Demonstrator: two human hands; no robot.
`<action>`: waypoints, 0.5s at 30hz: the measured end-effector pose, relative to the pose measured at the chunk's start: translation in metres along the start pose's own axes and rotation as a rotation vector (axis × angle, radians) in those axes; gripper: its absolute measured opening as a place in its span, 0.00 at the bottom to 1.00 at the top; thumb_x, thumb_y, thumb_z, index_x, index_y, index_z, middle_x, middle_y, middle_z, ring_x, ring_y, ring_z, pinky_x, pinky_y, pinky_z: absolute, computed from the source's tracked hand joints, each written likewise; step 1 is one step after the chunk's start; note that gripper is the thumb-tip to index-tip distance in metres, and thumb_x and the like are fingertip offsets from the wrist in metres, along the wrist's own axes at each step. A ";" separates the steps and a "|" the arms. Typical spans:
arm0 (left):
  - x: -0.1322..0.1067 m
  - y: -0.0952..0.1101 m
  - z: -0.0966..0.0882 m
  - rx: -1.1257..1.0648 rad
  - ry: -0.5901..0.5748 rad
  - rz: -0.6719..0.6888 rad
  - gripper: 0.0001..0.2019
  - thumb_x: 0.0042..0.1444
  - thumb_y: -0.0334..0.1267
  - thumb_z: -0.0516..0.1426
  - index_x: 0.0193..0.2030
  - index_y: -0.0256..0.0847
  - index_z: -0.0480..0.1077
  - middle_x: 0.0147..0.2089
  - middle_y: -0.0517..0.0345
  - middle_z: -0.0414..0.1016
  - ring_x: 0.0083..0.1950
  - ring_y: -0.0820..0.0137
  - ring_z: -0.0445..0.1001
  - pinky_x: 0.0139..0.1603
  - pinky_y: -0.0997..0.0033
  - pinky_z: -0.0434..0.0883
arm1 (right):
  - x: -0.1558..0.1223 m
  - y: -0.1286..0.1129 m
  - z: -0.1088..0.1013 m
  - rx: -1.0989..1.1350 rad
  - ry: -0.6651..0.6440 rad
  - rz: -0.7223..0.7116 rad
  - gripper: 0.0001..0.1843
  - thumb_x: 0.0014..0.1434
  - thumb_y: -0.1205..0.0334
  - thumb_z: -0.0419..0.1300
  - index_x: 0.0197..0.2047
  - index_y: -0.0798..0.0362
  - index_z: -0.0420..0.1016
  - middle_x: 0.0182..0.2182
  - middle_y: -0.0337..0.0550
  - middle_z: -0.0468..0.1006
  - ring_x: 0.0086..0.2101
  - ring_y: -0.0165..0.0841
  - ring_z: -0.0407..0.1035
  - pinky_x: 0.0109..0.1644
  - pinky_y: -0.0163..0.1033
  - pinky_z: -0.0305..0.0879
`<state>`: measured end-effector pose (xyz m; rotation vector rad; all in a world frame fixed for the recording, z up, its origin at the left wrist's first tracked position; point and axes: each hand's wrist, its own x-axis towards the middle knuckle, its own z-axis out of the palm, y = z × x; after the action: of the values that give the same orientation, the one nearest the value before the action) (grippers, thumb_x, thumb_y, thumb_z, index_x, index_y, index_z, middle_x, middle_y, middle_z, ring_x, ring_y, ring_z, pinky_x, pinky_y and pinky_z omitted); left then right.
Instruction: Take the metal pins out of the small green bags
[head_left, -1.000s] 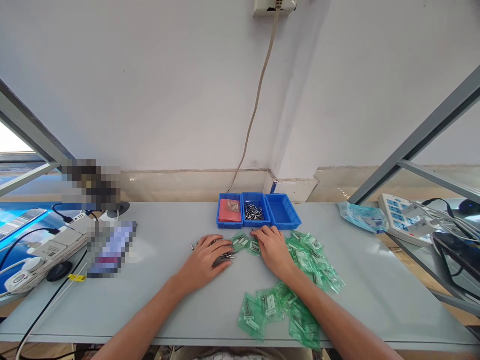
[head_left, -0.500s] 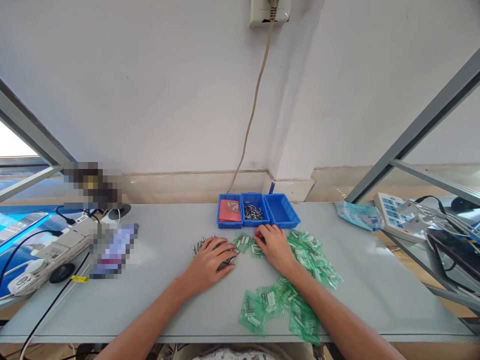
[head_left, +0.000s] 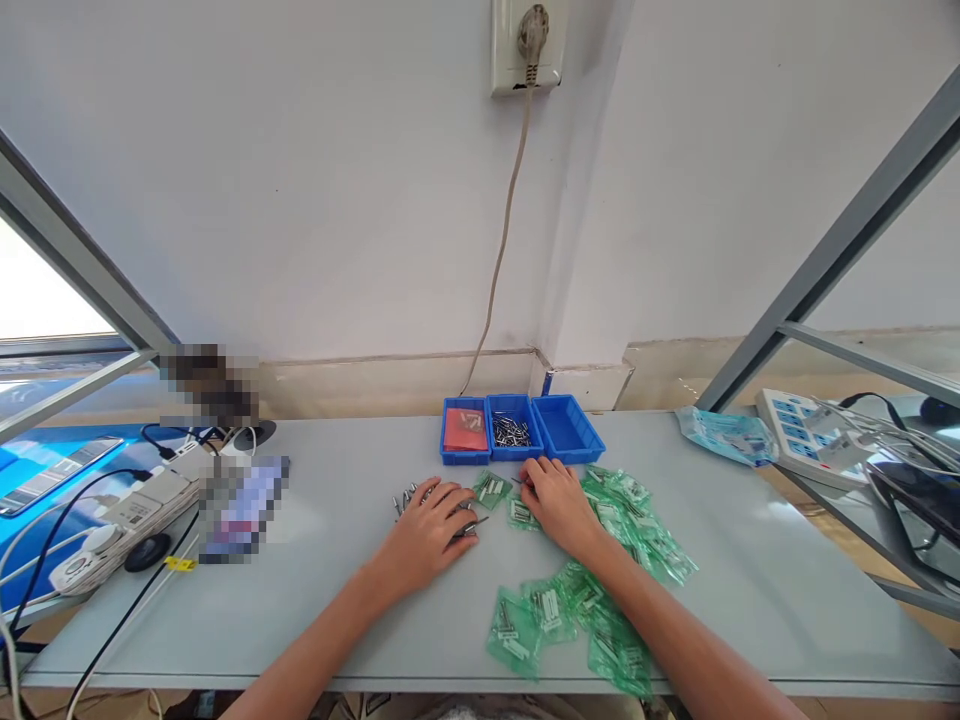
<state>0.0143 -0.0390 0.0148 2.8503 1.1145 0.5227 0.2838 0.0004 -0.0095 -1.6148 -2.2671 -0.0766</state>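
Note:
My left hand (head_left: 433, 522) lies cupped over a pile of small metal screws (head_left: 406, 497), its fingers apart. Screw ends stick out around it, and the rest of the pile is hidden underneath. Just in front of the blue bins, my right hand (head_left: 556, 497) has its fingers curled together; a thin dark screw (head_left: 517, 481) pokes out at the fingertips, though its exact kind is hard to make out. Between the hands are two small green plastic bags, one (head_left: 492, 488) near my left fingers and another (head_left: 523, 515) beside my right hand, each with metal pieces inside.
Three joined blue bins hold a red packet (head_left: 465, 430), small metal pieces (head_left: 511, 432) and, on the right, a bare interior (head_left: 568, 428). Filled green bags (head_left: 637, 525) lie around my right forearm. Power strips (head_left: 150, 500) are left; a blue packet (head_left: 727, 436) is right.
The view has tilted up slightly. A thin metal piece now shows at my right fingertips. My left hand stays on the pile.

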 end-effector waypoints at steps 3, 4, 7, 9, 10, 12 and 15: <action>0.003 -0.002 -0.004 0.019 0.002 -0.012 0.11 0.72 0.45 0.56 0.54 0.45 0.74 0.64 0.52 0.74 0.65 0.56 0.69 0.71 0.43 0.60 | -0.001 0.001 0.001 -0.030 0.014 -0.016 0.05 0.67 0.70 0.57 0.40 0.50 0.69 0.39 0.47 0.77 0.42 0.44 0.69 0.42 0.44 0.54; 0.003 -0.003 -0.005 0.023 0.004 -0.016 0.12 0.72 0.45 0.56 0.55 0.45 0.74 0.63 0.52 0.75 0.64 0.56 0.69 0.71 0.43 0.60 | -0.002 0.001 0.002 -0.037 0.020 -0.016 0.05 0.67 0.70 0.57 0.40 0.50 0.69 0.39 0.47 0.77 0.41 0.44 0.69 0.42 0.44 0.54; 0.005 -0.004 -0.006 0.023 0.007 -0.029 0.13 0.71 0.45 0.57 0.57 0.45 0.73 0.60 0.53 0.77 0.63 0.55 0.70 0.71 0.43 0.59 | -0.003 0.000 0.003 -0.038 0.027 -0.019 0.06 0.68 0.70 0.55 0.39 0.51 0.67 0.39 0.49 0.77 0.41 0.44 0.69 0.42 0.44 0.56; 0.007 -0.002 -0.004 0.018 0.001 -0.036 0.13 0.71 0.45 0.58 0.58 0.45 0.72 0.60 0.53 0.77 0.63 0.55 0.70 0.71 0.43 0.59 | -0.002 -0.001 0.002 0.013 0.028 -0.030 0.06 0.69 0.70 0.53 0.40 0.51 0.67 0.39 0.50 0.76 0.40 0.44 0.69 0.43 0.44 0.59; 0.008 0.000 -0.002 0.015 -0.002 -0.039 0.13 0.71 0.45 0.58 0.58 0.45 0.72 0.60 0.53 0.77 0.63 0.55 0.69 0.71 0.44 0.60 | -0.002 -0.001 0.000 0.064 0.038 -0.036 0.06 0.70 0.70 0.51 0.41 0.52 0.67 0.40 0.50 0.76 0.40 0.43 0.69 0.43 0.45 0.60; 0.011 0.005 0.002 0.009 -0.006 -0.044 0.14 0.70 0.45 0.58 0.59 0.45 0.72 0.60 0.53 0.76 0.64 0.55 0.69 0.71 0.44 0.60 | -0.001 -0.003 -0.003 0.218 0.076 -0.046 0.07 0.72 0.68 0.49 0.44 0.52 0.67 0.42 0.50 0.75 0.41 0.43 0.70 0.45 0.46 0.64; 0.016 0.014 0.009 -0.011 -0.007 -0.048 0.15 0.70 0.45 0.59 0.60 0.45 0.71 0.61 0.53 0.76 0.64 0.55 0.69 0.72 0.44 0.59 | 0.001 -0.006 -0.009 0.494 0.122 -0.040 0.12 0.74 0.64 0.47 0.53 0.52 0.68 0.46 0.51 0.75 0.43 0.42 0.73 0.48 0.47 0.69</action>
<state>0.0370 -0.0382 0.0130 2.8062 1.1728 0.5135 0.2801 -0.0030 -0.0001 -1.2669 -2.0187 0.3392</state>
